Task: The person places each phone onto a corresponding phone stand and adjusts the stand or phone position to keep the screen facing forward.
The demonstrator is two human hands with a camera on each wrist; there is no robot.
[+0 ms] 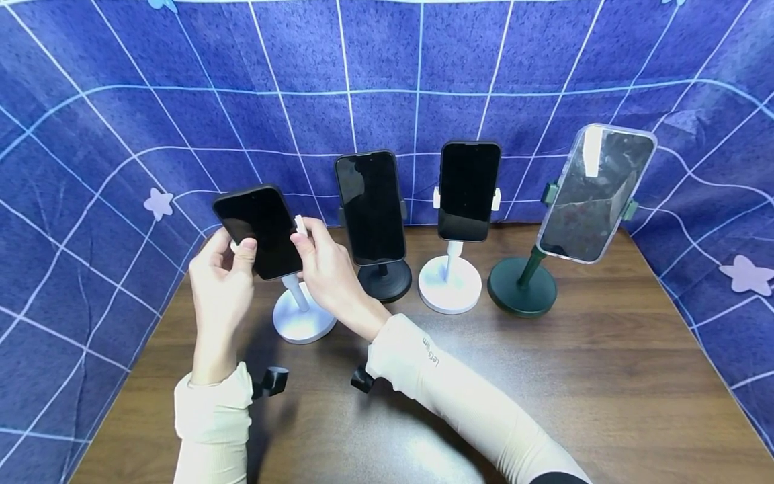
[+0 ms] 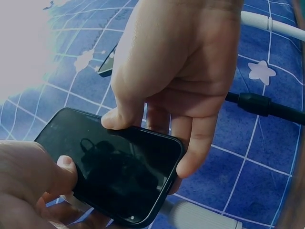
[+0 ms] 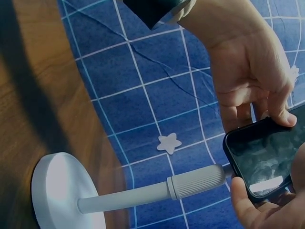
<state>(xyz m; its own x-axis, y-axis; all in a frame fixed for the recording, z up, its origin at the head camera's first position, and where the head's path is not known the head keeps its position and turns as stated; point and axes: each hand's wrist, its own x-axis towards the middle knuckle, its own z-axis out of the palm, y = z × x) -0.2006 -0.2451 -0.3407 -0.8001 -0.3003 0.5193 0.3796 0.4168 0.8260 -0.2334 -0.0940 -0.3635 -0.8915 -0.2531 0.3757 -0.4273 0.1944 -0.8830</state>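
Note:
A black smartphone [image 1: 260, 232] tilts on the head of a white phone stand [image 1: 304, 323] at the left. My left hand [image 1: 224, 282] grips the phone's left edge, thumb on the screen and fingers behind it, around a white clamp arm [image 2: 75, 202]. At the opposite edge, my right hand [image 1: 329, 269] pinches the stand's other white clamp arm [image 1: 300, 225] between thumb and fingers. In the left wrist view the right hand [image 2: 176, 62] reaches in from the top, its fingers along the phone's side. The right wrist view shows the stand's ribbed stem [image 3: 198, 182] behind the phone.
To the right stand a black stand with a phone [image 1: 370, 208], a white stand with a phone [image 1: 468, 191] and a green stand with a clear-cased phone [image 1: 595, 195]. A blue gridded cloth [image 1: 387, 60] backs the wooden table [image 1: 605, 376]. Black straps [image 1: 275, 380] hang by the wrists.

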